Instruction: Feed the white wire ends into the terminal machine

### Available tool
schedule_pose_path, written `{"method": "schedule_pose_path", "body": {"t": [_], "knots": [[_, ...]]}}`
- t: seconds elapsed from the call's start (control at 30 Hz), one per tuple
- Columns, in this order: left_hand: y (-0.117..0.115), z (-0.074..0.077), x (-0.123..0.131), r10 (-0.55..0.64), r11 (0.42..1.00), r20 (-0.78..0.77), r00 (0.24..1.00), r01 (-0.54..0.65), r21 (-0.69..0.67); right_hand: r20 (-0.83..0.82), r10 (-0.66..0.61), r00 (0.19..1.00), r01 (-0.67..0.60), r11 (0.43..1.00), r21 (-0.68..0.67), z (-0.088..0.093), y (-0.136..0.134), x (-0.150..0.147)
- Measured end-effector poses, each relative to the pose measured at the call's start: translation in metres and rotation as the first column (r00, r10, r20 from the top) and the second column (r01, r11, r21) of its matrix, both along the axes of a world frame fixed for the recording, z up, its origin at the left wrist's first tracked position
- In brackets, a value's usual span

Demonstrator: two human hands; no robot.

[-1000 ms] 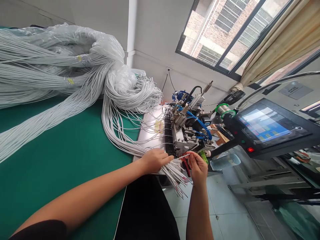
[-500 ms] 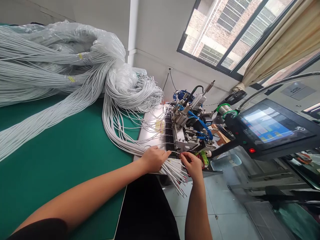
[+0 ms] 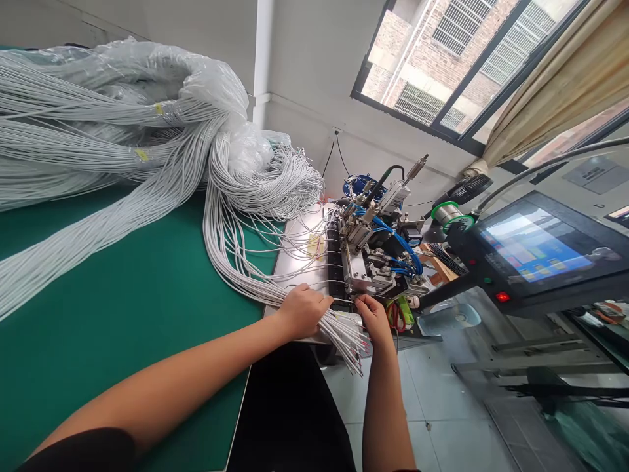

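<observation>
My left hand (image 3: 302, 310) is closed round a bundle of thin grey cables (image 3: 339, 334) at the near edge of a metal plate (image 3: 297, 246). The cables' stripped ends fan out below my fingers. My right hand (image 3: 373, 319) is pinched on a single cable end right at the black fixture row (image 3: 335, 262) of a small soldering machine (image 3: 373, 242). The two hands are close together, a few centimetres apart. What sits between my right fingertips is too small to see clearly.
Large coils of grey cables (image 3: 122, 137), partly in clear plastic, lie on the green mat (image 3: 122, 314). A touchscreen panel (image 3: 535, 252) stands to the right, with a solder spool (image 3: 445, 213) behind the machine. Red-handled scissors (image 3: 393, 314) lie by my right hand. A window (image 3: 442, 65) is above.
My right hand has moved down and left from a raised position, bringing the single cable end to the fixture row. My left hand stays clamped on the bundle.
</observation>
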State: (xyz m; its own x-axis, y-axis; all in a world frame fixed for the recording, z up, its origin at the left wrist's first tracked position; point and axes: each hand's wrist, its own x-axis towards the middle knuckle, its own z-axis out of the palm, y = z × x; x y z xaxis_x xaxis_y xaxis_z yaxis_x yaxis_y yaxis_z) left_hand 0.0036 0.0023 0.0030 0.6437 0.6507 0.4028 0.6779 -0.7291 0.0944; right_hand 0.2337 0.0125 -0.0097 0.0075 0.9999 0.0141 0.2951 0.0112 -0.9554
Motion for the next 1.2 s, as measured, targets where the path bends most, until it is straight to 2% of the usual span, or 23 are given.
{"method": "schedule_pose_path", "body": {"t": [0.07, 0.23, 0.5, 0.63, 0.77, 0.9, 0.97, 1.07, 1.2], "knots": [[0.000, 0.000, 0.000, 0.008, 1.000, 0.001, 1.000, -0.008, -0.011, -0.110, -0.035, 0.993, 0.027, 0.997, -0.069, -0.006, 0.002, -0.002], [-0.001, 0.002, 0.000, 0.029, 1.000, 0.007, 1.000, -0.029, 0.007, -0.175, -0.081, 0.981, 0.061, 0.991, -0.117, -0.012, 0.000, -0.005], [-0.001, 0.006, -0.001, 0.044, 0.999, -0.014, 0.999, -0.044, 0.003, -0.140, -0.156, 0.978, 0.149, 0.987, -0.056, -0.010, -0.017, 0.008], [-0.001, 0.004, -0.002, 0.082, 0.996, 0.002, 0.997, -0.082, 0.028, -0.139, -0.177, 0.974, 0.170, 0.984, -0.056, -0.002, -0.027, 0.021], [-0.001, 0.002, -0.004, 0.044, 0.992, 0.058, 0.997, -0.051, 0.111, -0.074, -0.112, 0.991, 0.108, 0.993, -0.053, 0.012, -0.040, 0.031], [-0.001, 0.001, -0.006, 0.011, 0.988, 0.092, 0.996, -0.026, 0.155, 0.004, 0.089, 0.996, -0.089, 0.995, -0.041, 0.027, -0.053, 0.034], [-0.001, 0.000, -0.006, 0.005, 0.985, 0.104, 0.995, -0.023, 0.174, 0.025, 0.152, 0.988, -0.151, 0.988, -0.009, 0.032, -0.056, 0.033], [-0.001, 0.000, -0.005, 0.010, 0.983, 0.113, 0.994, -0.031, 0.183, 0.067, 0.145, 0.987, -0.148, 0.988, 0.048, 0.035, -0.057, 0.030], [0.000, -0.001, -0.005, 0.007, 0.982, 0.121, 0.993, -0.030, 0.188, 0.163, 0.039, 0.986, -0.063, 0.987, 0.145, 0.034, -0.054, 0.026]]}}
